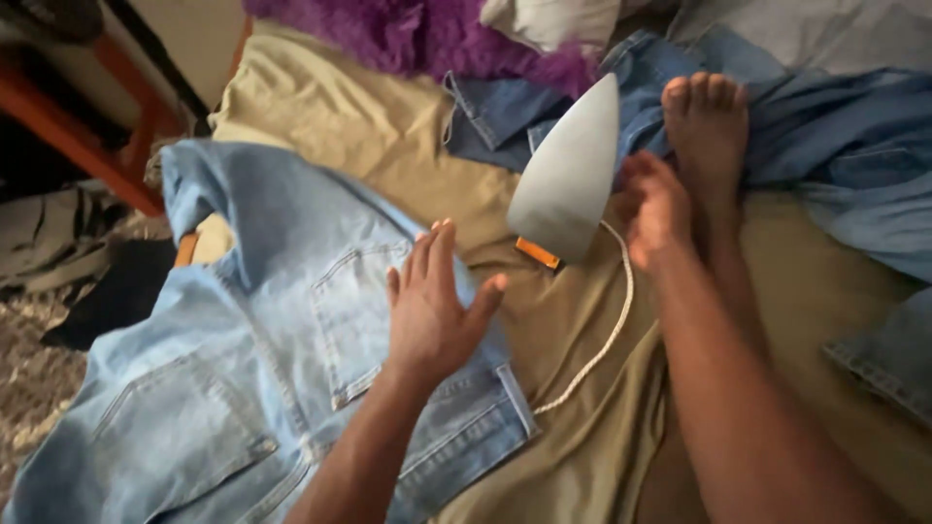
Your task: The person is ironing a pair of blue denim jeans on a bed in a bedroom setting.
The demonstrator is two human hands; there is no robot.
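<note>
My left hand [432, 306] lies open and flat on a pair of light blue jeans [243, 369], just right of a back pocket near the waistband. A clothes iron [571, 170] stands on its heel on the tan sheet [369, 136], its grey soleplate facing me. My right hand [652, 209] is blurred at the iron's right edge, fingers reaching behind it; whether it grips the handle is hidden. A white cord [607, 335] runs from the iron's base down across the sheet.
My bare foot [709, 126] rests just right of the iron on darker blue denim [854, 136]. A purple fluffy cloth [417, 34] and a pale pillow [549, 19] lie at the top. An orange frame [87, 141] and a shaggy rug [29, 388] sit at left.
</note>
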